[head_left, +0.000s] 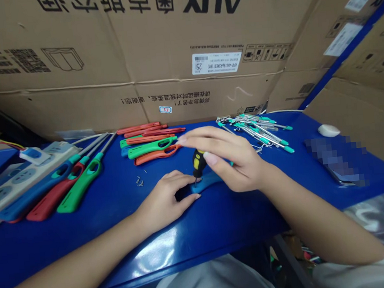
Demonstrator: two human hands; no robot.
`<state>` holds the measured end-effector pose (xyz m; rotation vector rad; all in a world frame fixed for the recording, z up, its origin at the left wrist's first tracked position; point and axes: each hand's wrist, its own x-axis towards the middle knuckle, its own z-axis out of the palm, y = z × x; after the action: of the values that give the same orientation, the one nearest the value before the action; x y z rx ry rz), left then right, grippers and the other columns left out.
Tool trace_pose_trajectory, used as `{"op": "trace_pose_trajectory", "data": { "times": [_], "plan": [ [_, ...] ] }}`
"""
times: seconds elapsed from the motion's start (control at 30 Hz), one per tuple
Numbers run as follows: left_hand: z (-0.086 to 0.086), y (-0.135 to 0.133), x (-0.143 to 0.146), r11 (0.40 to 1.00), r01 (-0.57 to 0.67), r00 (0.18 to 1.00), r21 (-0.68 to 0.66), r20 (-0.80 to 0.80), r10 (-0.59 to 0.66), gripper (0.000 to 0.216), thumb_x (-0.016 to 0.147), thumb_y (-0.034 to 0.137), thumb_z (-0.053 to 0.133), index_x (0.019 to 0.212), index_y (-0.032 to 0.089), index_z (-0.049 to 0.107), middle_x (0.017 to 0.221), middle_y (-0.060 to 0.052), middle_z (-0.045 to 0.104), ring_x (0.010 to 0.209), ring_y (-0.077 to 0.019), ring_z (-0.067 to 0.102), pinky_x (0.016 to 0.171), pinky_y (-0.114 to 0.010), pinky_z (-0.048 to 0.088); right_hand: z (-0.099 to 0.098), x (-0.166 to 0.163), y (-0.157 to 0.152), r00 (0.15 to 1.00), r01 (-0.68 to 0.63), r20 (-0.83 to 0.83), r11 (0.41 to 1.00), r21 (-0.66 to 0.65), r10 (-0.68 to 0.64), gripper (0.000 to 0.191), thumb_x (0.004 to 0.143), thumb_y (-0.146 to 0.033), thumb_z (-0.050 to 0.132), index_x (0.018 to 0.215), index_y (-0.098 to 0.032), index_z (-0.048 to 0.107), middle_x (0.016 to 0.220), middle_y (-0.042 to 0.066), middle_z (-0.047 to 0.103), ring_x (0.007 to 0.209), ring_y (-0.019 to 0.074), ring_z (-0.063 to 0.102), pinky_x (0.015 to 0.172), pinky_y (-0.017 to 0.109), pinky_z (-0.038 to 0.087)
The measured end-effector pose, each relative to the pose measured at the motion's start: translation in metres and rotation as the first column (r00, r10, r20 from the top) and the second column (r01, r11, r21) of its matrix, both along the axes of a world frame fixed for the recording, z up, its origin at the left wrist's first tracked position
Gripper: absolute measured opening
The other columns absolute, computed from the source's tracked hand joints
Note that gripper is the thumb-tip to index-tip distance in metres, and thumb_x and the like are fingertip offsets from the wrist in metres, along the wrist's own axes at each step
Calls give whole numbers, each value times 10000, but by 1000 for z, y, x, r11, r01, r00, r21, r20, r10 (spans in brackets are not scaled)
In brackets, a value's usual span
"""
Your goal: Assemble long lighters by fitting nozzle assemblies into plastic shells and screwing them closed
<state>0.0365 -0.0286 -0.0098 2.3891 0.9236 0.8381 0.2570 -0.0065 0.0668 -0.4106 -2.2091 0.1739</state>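
Note:
A short black-and-yellow screwdriver [198, 163] stands almost upright, its tip on the near end of a blue lighter handle [211, 180]. My right hand [236, 158] grips the screwdriver between thumb and fingers, and covers part of the blue handle. Lying low on the table, my left hand [166, 198] pinches the end of that handle between thumb and fingers. Several tiny screws [139, 182] lie beyond the left hand. Further back is a pile of loose lighter handles, with a green handle [148, 147] and an orange handle [155, 155] at its front.
On the left, blue, red and green [80, 185] long-necked lighters lean by a white power strip [21, 176]. Metal lighter tubes with teal ends [255, 131] are heaped at the back. A dark phone-like object [336, 161] and a white piece [329, 130] lie right. Cardboard [157, 66] walls the back.

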Motion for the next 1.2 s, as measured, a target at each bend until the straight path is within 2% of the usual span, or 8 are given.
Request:
{"op": "trace_pose_trajectory", "data": {
  "times": [0.13,0.4,0.5,0.6,0.73,0.9,1.0,1.2],
  "plan": [
    [-1,0,0,1000,-2,1000,-2,6,2,297,894,247,755,1187,215,716,1114,-48,776,1018,-228,690,938,-397,542,-2,-6,1,995,-54,-91,990,-129,42,315,1051,-192,434,1285,-156,644,1047,72,746,1001,155,701,934,323,569],
    [1,0,1,1000,-27,1000,-4,-15,27,213,889,255,754,1093,197,736,982,-51,761,912,-232,688,835,-383,557,-13,-9,1,992,126,-48,953,275,-117,311,1015,-402,562,1197,-176,671,1009,66,762,845,147,719,694,251,567],
    [4,-1,2,999,-32,999,-18,-12,31,266,888,257,756,1147,205,729,1032,-54,764,953,-232,690,884,-394,557,-12,-11,-1,997,71,-45,989,130,-66,413,1064,-237,338,1409,-142,543,1298,135,690,1186,190,661,887,331,585],
    [3,-1,2,999,-36,999,-22,-17,36,312,885,245,759,1192,215,714,1049,-47,769,968,-227,695,907,-397,560,-11,-14,2,990,31,-139,999,-10,-33,342,1052,-222,422,1326,-140,608,1095,95,744,1003,152,699,872,304,583],
    [1,-1,1,1000,-29,1000,-6,-8,29,314,883,240,757,1193,217,704,1130,-53,771,1036,-257,698,953,-432,553,-12,-13,3,973,188,-159,975,122,-168,288,933,-428,699,1077,-179,715,872,34,763,746,130,697,725,241,568],
    [4,-1,2,999,-30,999,-22,-21,29,276,890,237,750,1162,210,717,1033,-42,767,951,-243,699,897,-406,566,-8,-13,-5,993,90,-71,992,-87,-96,374,1058,-288,439,1374,-167,598,1269,113,719,908,160,728,867,292,592],
    [4,0,2,999,-33,999,-22,-24,32,279,890,243,753,1165,217,713,1038,-42,766,961,-241,697,899,-409,563,-7,-15,-3,993,-23,-120,970,-243,-7,334,1049,-234,459,1336,-181,622,1210,87,731,887,133,715,783,257,601],
    [1,0,1,999,-36,999,-21,-20,36,304,884,252,763,1178,196,707,1127,-71,767,1049,-255,690,965,-430,537,-12,-18,0,964,198,-197,977,74,-180,280,942,-414,686,1031,-150,713,869,57,745,777,150,685,732,269,578]
  ]
}}
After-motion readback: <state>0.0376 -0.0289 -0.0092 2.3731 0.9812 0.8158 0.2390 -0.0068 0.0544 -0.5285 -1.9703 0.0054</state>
